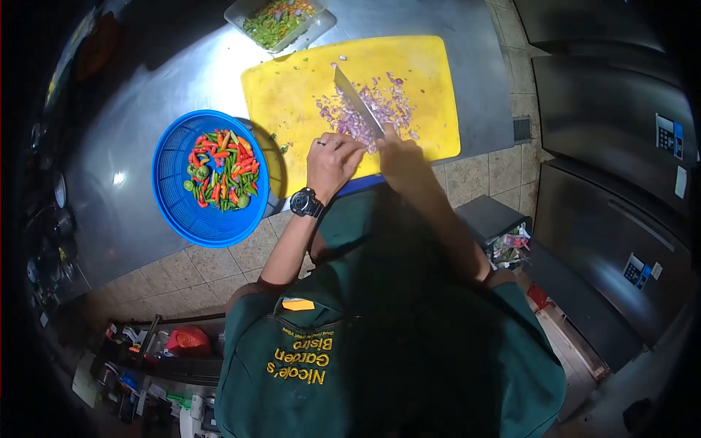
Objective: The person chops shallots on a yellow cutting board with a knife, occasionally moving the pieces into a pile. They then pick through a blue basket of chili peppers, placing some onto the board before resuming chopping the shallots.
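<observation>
A knife (355, 98) is held by its handle in my right hand (400, 159), its blade slanting up and left across the yellow cutting board (277, 98). Under and around the blade lie chopped purple onion pieces (391, 108). My left hand (334, 162), with a black watch on its wrist, rests at the board's near edge. Its fingers are bent and pressed together beside the onion, close to the knife's handle end; whatever is under the fingertips is hidden.
Left of the board stands a blue plastic basket (166, 171) of red and green chillies with a few round green vegetables. Behind the board, a clear container (281, 40) holds chopped green and red pieces. All stand on a metal table (135, 146). Dark steel appliances (613, 106) line the right.
</observation>
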Available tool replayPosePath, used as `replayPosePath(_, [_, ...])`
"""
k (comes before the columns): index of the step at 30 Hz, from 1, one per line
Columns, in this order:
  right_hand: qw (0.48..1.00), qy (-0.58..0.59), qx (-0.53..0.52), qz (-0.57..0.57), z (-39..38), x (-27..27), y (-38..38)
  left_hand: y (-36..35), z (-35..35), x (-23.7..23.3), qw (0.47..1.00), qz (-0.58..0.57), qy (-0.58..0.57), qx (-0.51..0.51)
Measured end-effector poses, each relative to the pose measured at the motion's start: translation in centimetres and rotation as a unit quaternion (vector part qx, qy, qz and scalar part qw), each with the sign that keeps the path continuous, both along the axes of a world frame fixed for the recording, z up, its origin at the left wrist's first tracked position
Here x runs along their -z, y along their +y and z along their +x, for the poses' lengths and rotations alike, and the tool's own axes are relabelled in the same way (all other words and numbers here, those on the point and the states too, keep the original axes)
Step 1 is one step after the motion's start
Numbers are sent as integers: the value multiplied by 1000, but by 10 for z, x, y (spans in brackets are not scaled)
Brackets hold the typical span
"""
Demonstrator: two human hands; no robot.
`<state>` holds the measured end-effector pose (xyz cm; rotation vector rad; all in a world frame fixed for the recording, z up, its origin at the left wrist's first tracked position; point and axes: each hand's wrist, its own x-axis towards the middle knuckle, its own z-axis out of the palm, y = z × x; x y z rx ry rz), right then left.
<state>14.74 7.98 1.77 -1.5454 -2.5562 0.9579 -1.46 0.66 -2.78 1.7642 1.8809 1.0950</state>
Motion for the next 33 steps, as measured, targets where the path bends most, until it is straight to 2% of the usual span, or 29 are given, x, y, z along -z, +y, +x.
replayPosePath(1, [1000, 29, -5, -8, 6, 12, -2, 0, 1, -2, 1000, 4, 8, -11])
replayPosePath(5, [998, 1, 57, -23, -5, -16, -9, -4, 7, -7, 1000, 17, 6, 11])
replayPosePath(7, [1000, 0, 15, 21, -4, -32, 0, -6, 9, -5, 1000, 11, 3, 10])
replayPosePath(8, [1000, 0, 14, 18, -2, -22, -9, -12, 11, -6, 1000, 1, -4, 8])
replayPosePath(10, [985, 123, 30, 116, 5, 12, -26, -16, 11, -9, 1000, 16, -3, -17])
replayPosePath(11, [985, 121, 31, 116, 5, 16, -26, -20, 8, -15, 999, 6, -22, -36])
replayPosePath(13, [979, 88, 0, 183, 4, 26, -24, -27, 1, -24, 997, -32, -38, -63])
replayPosePath(14, [981, 86, 5, 176, 8, 19, -33, -32, -3, -25, 995, -45, -58, -66])
replayPosePath(16, [980, -20, -61, 188, 17, 7, -31, -40, -7, -27, 992, -98, -56, -56])
replayPosePath(17, [948, -68, -115, 288, 16, 11, -37, -42, -6, -25, 992, -100, -59, -56])
replayPosePath(18, [948, -70, -118, 286, 15, 16, -41, -42, -5, -21, 991, -105, -61, -53])
replayPosePath(20, [923, -56, -103, 366, 7, 25, -43, -35, -7, -16, 991, -110, -59, -55])
replayPosePath(21, [924, -55, -104, 363, 7, 16, -40, -32, -6, -16, 991, -108, -60, -58])
replayPosePath(23, [936, -77, -179, 293, 16, -7, -32, -32, -5, -23, 991, -109, -62, -54])
replayPosePath(26, [946, -67, -135, 286, 11, 13, -44, -25, -8, -22, 990, -110, -64, -55])
replayPosePath(27, [945, -67, -137, 288, 12, 13, -41, -22, -7, -20, 993, -89, -54, -55])
replayPosePath(29, [905, -115, -189, 363, 12, 13, -43, -18, -12, -14, 993, -87, -54, -53])
replayPosePath(30, [908, -116, -187, 357, 12, 12, -49, -21, -12, -13, 994, -86, -56, -44])
replayPosePath(32, [980, -13, -87, 177, 9, 12, -46, -19, -15, -11, 995, -63, -68, -47])
replayPosePath(33, [980, -14, -87, 177, 5, 13, -46, -18, -17, -9, 995, -67, -67, -29])
